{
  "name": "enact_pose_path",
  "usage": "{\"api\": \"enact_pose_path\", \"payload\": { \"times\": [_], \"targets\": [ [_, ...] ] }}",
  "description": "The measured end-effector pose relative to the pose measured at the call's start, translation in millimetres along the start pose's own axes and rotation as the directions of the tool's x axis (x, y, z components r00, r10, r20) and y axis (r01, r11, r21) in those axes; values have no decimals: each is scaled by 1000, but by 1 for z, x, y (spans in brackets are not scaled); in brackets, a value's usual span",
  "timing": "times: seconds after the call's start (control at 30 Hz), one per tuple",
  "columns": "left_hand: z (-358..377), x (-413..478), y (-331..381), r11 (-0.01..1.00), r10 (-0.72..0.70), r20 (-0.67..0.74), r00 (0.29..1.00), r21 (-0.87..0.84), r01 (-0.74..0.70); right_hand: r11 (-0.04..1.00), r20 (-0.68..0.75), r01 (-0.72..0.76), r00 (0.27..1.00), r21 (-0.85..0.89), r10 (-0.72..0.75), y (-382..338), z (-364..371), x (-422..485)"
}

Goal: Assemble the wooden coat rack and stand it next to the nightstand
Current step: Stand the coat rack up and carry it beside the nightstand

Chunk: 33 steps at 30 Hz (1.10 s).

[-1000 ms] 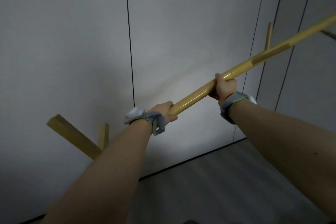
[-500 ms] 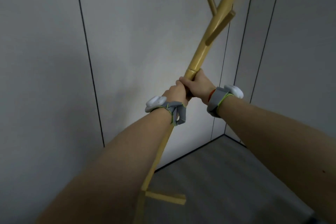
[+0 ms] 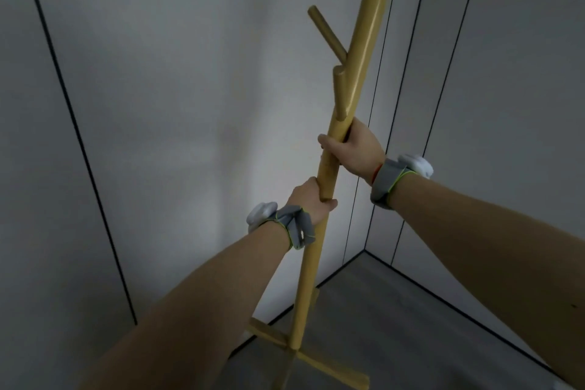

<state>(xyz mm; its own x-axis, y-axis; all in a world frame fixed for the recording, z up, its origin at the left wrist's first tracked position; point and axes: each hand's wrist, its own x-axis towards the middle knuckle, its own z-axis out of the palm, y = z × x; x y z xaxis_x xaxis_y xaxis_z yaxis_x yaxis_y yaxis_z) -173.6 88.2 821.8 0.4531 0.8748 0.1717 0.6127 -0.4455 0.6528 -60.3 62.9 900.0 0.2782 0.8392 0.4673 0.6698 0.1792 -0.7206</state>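
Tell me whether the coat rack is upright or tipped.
Nearly upright, slightly tilted: the coat rack leans rightward above its cross base, gripped by left hand and right hand.

no text, label, brand, number or sign can be read anywhere: none on the wood, the wrist straps, the walls or the floor.

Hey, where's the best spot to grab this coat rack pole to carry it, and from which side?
Probably the bare stretch of the pole below the lowest peg, coming from the near side, as the left hand and right hand do now. It is smooth and round there, clear of pegs and of the cross base.
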Motion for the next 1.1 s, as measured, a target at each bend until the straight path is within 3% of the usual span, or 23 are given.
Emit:
{"api": "enact_pose_path", "payload": {
  "times": [0.13, 0.23, 0.37, 0.43, 0.53, 0.63, 0.77, 1.1],
  "targets": [
    [-79, 33, 58, 997, 20, -71, 997, -69, -25, 997, -49, -24, 999, -67, 20, -48, -19, 38],
    [-116, 55, 93, 999, 54, -57, 997, -4, -54, 995, -21, -53, 998, -86, 51, -75, -41, 60],
    [-124, 86, 116, 995, 98, 19, 995, 4, -99, 980, 209, -101, 968, -171, 137, -84, -96, 89],
    [-114, 101, 121, 993, 114, 65, 991, 4, -114, 982, 230, -173, 955, -75, 186, -84, -126, 104],
    [-90, 121, 131, 988, 154, 147, 977, -9, -155, 980, 55, -186, 982, 69, 182, -89, -162, 129],
    [-49, 152, 148, 976, 217, 237, 947, -21, -218, 986, -158, -168, 974, -7, 165, -78, -186, 159],
    [17, 199, 179, 956, 289, 332, 898, -50, -289, 967, -449, -216, 883, -137, 133, -30, -233, 199],
    [212, 334, 324, 911, 413, 425, 805, -184, -370, 867, -628, -418, 760, -273, 169, 158, -405, 255]
  ]
}}
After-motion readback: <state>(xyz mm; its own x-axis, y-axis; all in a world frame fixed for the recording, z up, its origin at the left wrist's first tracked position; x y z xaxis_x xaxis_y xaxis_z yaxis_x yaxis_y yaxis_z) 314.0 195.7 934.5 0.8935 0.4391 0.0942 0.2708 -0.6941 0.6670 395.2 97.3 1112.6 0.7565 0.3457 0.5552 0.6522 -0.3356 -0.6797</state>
